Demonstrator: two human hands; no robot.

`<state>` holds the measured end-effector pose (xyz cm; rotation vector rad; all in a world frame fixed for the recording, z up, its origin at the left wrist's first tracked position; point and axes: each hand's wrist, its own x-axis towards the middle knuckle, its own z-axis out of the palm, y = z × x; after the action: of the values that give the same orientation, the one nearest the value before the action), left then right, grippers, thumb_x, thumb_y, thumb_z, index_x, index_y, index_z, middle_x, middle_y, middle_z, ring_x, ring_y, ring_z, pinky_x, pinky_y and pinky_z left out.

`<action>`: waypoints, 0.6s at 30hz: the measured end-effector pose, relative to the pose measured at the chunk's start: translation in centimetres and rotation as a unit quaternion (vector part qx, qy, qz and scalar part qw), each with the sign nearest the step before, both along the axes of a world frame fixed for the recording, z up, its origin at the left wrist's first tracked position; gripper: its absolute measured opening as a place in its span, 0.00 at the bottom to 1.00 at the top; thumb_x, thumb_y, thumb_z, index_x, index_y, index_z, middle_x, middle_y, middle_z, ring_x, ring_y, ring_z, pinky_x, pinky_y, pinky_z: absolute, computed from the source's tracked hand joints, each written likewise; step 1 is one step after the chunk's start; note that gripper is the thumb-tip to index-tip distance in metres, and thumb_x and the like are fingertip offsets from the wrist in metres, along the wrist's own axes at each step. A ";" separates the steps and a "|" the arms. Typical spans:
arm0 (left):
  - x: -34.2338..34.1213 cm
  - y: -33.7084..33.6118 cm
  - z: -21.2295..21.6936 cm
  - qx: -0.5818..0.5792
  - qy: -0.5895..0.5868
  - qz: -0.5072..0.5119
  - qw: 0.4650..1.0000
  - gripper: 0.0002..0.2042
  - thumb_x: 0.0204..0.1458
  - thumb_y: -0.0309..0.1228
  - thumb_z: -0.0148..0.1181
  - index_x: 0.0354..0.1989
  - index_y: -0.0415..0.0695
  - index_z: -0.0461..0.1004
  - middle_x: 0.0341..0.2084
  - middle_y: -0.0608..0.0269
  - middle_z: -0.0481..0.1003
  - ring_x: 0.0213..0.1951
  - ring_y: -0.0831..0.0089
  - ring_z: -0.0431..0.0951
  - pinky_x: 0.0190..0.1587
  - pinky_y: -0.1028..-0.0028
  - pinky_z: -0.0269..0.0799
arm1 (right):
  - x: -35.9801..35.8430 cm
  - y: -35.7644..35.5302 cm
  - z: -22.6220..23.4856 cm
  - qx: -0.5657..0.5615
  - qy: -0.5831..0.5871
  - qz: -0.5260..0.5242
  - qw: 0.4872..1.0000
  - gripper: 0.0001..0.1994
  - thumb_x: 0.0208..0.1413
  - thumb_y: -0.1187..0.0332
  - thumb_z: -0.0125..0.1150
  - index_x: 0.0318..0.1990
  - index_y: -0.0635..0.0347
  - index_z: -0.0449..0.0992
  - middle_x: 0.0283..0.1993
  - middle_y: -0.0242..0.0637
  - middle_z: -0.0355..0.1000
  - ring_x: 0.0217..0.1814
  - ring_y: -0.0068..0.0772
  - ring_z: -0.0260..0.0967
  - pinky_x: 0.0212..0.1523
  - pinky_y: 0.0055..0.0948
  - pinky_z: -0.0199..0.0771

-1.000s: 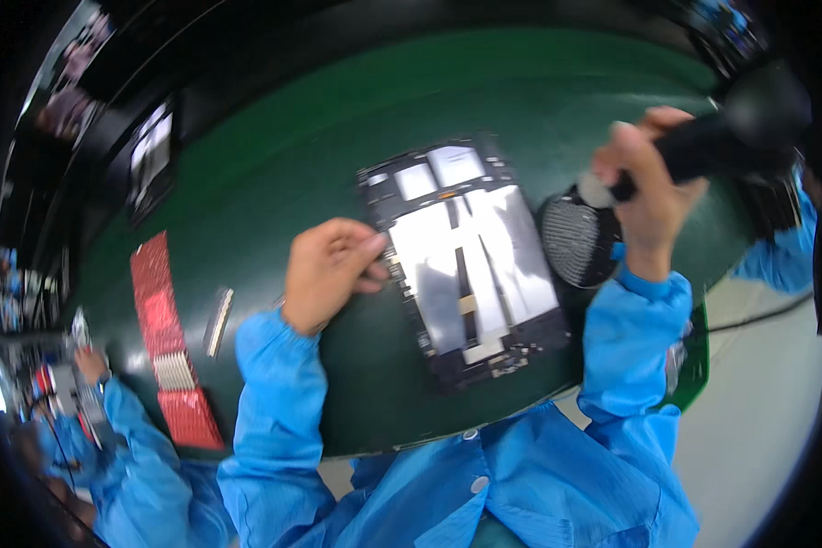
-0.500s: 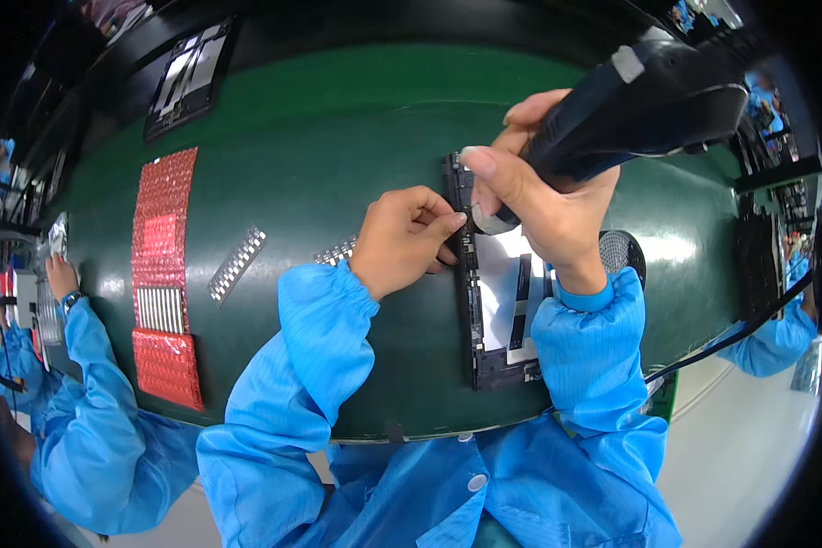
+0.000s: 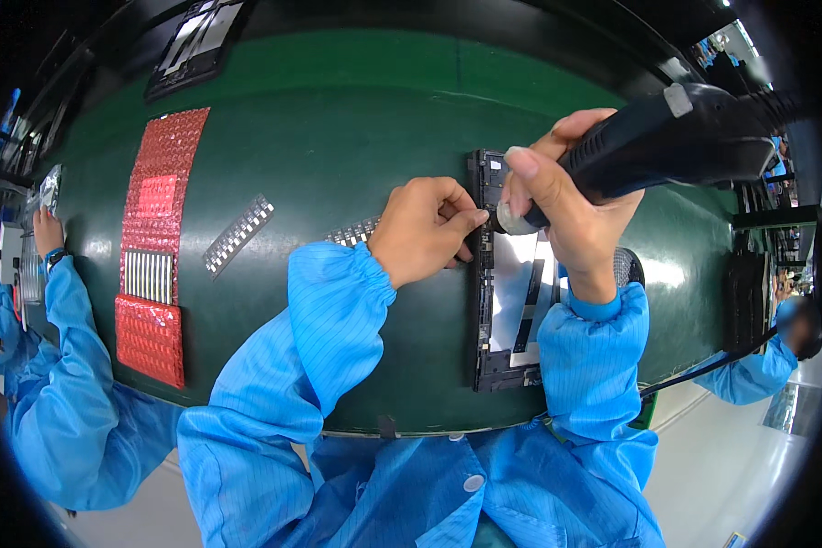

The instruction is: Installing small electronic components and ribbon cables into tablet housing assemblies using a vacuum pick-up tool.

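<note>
My right hand (image 3: 580, 228) is wrapped round a thick black hand-held power tool (image 3: 671, 142), tilted so its pale round nose points down at the left edge of an opened flat device (image 3: 502, 376). The device has a black frame and silvery panels inside, and lies lengthwise in front of me. At its left edge, close to the tool's nose, my left hand (image 3: 422, 233) pinches thumb and forefinger together. Whatever sits between those fingertips is too small to make out. Partly hidden behind my left hand is a strip of small parts (image 3: 350, 232).
Left of my hands lies another strip of small parts (image 3: 239, 236). Beyond it is red bubble wrap (image 3: 169, 155) holding silvery bars (image 3: 148, 276). A second device (image 3: 196, 46) stands at the far left. A co-worker's hand (image 3: 47, 233) rests at the left edge. A black cable (image 3: 703, 367) runs at right.
The view has shifted slightly, so the device and both hands appear further right. My left hand stays pinched at the device's left edge, with the tool's nose still beside it.
</note>
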<state>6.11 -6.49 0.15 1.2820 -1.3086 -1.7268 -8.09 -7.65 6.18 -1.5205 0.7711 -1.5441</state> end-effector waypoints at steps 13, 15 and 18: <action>0.0 0.3 -0.3 -0.049 -0.002 0.003 0.999 0.07 0.52 0.26 0.59 0.30 0.33 0.71 0.20 0.58 0.75 0.21 0.74 0.78 0.21 0.76 0.74 | 0.6 1.2 0.0 -0.045 0.068 0.005 0.997 0.19 0.44 0.87 0.60 0.42 0.63 0.60 0.20 0.38 0.67 0.17 0.25 0.66 0.21 0.24 0.69; -0.2 0.5 -0.3 -0.081 -0.011 0.028 0.996 0.05 0.50 0.25 0.58 0.29 0.35 0.72 0.21 0.58 0.75 0.23 0.70 0.78 0.23 0.74 0.74 | 0.6 1.2 0.4 0.003 0.009 -0.006 1.000 0.15 0.43 0.83 0.65 0.39 0.68 0.68 0.21 0.34 0.71 0.21 0.19 0.68 0.21 0.17 0.65; -0.6 4.0 0.1 -0.471 -0.186 0.030 0.862 0.05 0.48 0.24 0.59 0.31 0.37 0.74 0.25 0.55 0.75 0.26 0.66 0.78 0.26 0.70 0.73 | -1.3 1.7 1.7 -0.070 -0.031 -0.058 0.995 0.18 0.43 0.83 0.64 0.41 0.63 0.65 0.19 0.36 0.70 0.18 0.23 0.68 0.19 0.19 0.66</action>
<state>5.50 -2.49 0.22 1.0263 -1.9444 -0.5778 -9.41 -5.93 7.85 -1.5428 0.7412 -1.7546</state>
